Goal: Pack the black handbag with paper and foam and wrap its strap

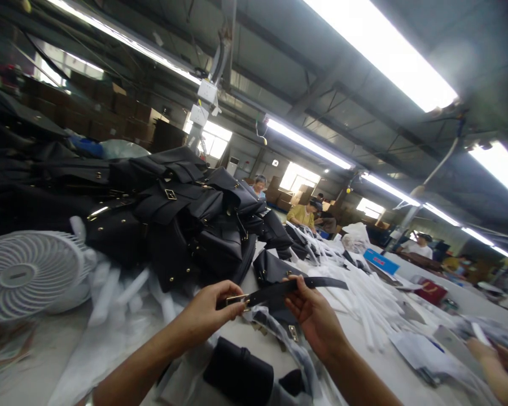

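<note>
A black strap [279,291] with a gold buckle at its left end is held level above a white worktable [46,349]. My left hand [209,313] pinches the buckle end. My right hand [311,316] grips the strap near its middle, fingers closed round it. The strap's free end sticks out to the right. Below the hands lie a black bag piece [239,372] and clear plastic wrapping [279,338].
A heap of black handbags [173,220] rises at the left centre. A white fan [23,276] stands at the far left. White paper-wrapped pieces [364,299] cover the table to the right. Another person's hand [489,355] rests at the right edge; several workers sit further back.
</note>
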{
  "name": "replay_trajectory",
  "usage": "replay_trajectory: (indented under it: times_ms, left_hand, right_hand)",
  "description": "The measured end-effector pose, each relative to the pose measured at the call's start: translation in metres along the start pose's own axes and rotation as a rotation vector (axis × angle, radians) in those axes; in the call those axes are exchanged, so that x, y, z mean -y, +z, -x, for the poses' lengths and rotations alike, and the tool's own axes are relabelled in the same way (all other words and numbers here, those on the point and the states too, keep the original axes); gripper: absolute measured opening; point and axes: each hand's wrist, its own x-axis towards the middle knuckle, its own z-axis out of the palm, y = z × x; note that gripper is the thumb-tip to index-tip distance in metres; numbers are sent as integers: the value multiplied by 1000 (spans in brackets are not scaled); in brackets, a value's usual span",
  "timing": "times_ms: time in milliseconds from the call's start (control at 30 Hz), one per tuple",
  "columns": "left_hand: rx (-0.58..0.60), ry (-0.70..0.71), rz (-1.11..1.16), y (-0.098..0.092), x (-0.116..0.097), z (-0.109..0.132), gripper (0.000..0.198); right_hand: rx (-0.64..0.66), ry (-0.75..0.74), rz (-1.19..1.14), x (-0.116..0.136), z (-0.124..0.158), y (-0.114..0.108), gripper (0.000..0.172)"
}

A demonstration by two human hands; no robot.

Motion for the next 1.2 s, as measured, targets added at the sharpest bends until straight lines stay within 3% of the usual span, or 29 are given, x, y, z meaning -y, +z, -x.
replay_trajectory:
  times_ms: [267,467,600,767,967,1200]
  left_hand:
    - [-21,0,-2,1,2,-2,31]
    - [-35,-9,6,2,2,-2,32]
    - [-46,3,39,2,-3,0,30]
    - [-57,13,70,0,-4,2,30]
    - [-70,12,95,2,-1,-1,31]
    - [-73,10,164,3,2,2,30]
  right_hand:
    - [-7,-18,-9,-1,5,4,30]
    - [253,7,167,0,24,22,33]
    - [329,42,309,-3,26,30,39]
    - [346,-29,444,-4,19,29,47]
    - [346,-152,724,19,19,35,57]
    - [461,-287,984,8,20,52,35]
